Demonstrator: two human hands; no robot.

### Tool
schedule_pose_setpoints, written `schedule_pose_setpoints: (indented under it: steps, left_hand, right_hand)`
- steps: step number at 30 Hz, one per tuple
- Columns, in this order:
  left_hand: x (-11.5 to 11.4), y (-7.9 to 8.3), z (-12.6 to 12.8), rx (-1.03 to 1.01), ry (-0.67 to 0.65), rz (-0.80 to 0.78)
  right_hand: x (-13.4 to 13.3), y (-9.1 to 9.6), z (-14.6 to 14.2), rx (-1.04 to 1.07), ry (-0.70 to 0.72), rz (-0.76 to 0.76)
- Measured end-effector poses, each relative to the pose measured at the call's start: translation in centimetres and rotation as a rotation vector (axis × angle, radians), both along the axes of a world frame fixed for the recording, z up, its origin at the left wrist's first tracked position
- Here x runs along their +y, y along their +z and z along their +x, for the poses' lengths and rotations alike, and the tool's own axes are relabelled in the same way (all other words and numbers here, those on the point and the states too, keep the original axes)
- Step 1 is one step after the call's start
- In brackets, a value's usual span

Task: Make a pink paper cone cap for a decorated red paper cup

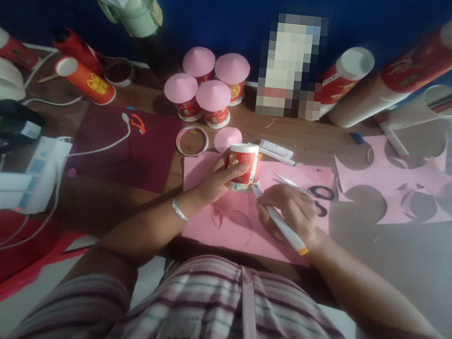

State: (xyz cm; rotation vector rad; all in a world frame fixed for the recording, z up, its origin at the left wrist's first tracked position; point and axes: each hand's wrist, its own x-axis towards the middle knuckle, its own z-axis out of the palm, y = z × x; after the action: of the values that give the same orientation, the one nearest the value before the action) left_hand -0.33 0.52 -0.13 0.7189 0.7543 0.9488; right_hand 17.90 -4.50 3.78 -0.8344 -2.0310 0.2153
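My left hand [217,182] is wrapped round a short red-and-gold paper cup [244,158] with a white rim, held over the pink paper [220,227]. In my right hand [292,210] is a white marker pen [284,228] with an orange end; its tip is at the lower right side of the cup, where coloured marks show along the bottom edge. Whether the tip touches I cannot tell. Just behind the cup lies a pink paper cone [228,138]. Scissors [308,188] with dark handles rest on the paper beyond my right hand.
Several red cups with pink cone tops [213,94] stand at the back. A tape roll [192,140], a glue tube [276,149] and pink paper offcuts [405,176] lie around. Tall cardboard tubes [411,70] lean at right; a power strip [45,173] with cables is at left.
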Motion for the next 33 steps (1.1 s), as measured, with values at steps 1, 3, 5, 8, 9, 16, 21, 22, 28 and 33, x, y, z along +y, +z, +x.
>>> schedule_pose_setpoints:
  steps: [1, 3, 5, 8, 9, 16, 21, 22, 28, 33]
  left_hand:
    - [0.0, 0.01, -0.01, 0.002, -0.003, -0.003]
    - [0.0, 0.0, -0.03, 0.003, -0.002, -0.003]
    - [0.0, -0.04, -0.04, 0.006, -0.005, 0.008]
    - [0.0, -0.1, -0.05, 0.01, -0.019, 0.033]
    - [0.0, -0.11, -0.05, 0.009, -0.02, 0.034]
    - [-0.01, -0.12, -0.12, -0.003, -0.016, 0.033]
    - [0.02, -0.2, -0.13, -0.017, 0.002, 0.017]
    - [0.02, -0.21, -0.12, -0.018, 0.005, 0.015]
    - [0.02, -0.18, -0.14, -0.033, -0.026, 0.034]
    - [-0.06, -0.15, -0.16, -0.009, -0.027, 0.051]
  right_hand:
    - [-0.02, -0.04, 0.02, 0.0, 0.002, -0.003]
    - [-0.05, -0.12, 0.04, 0.003, 0.01, -0.005]
    - [-0.06, -0.16, 0.05, 0.002, 0.017, -0.006]
    - [-0.03, -0.09, 0.03, 0.0, 0.013, -0.002]
    - [-0.01, -0.04, 0.02, -0.002, 0.011, 0.0]
    - [-0.01, 0.08, 0.03, -0.015, 0.011, 0.005]
    - [-0.06, -0.01, 0.02, -0.006, 0.023, 0.004]
    - [-0.06, 0.01, 0.0, -0.006, 0.022, 0.001]
    - [-0.14, 0.12, -0.1, -0.01, 0.015, -0.004]
    - [-0.21, 0.0, -0.13, -0.012, 0.018, 0.009]
